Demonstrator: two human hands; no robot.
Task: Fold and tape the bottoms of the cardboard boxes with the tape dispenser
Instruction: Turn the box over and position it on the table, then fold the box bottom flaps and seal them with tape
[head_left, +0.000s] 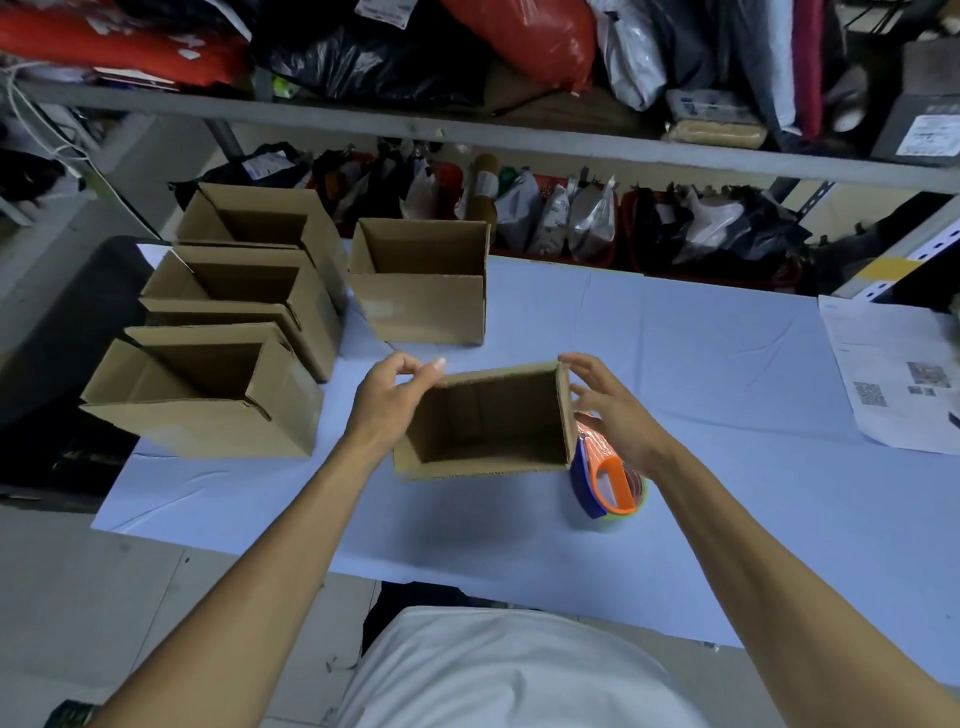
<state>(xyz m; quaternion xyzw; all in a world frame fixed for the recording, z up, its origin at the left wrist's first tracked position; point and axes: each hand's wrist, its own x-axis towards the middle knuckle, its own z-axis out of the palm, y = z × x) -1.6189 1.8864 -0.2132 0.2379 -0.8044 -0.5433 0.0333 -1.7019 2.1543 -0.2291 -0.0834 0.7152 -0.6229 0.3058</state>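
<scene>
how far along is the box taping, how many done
Four boxes stand upright and open-topped at the far left of the table, apparently finished: three in a column and one beside them. A fifth box sits between the left hand and right hand, opening up. The tape dispenser lies beside it. No flat boxes are in view.

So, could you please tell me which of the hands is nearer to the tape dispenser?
Right. The right hand hovers just above the tape dispenser, beside the near box; the left hand is across that box, at its far-left corner.
</scene>
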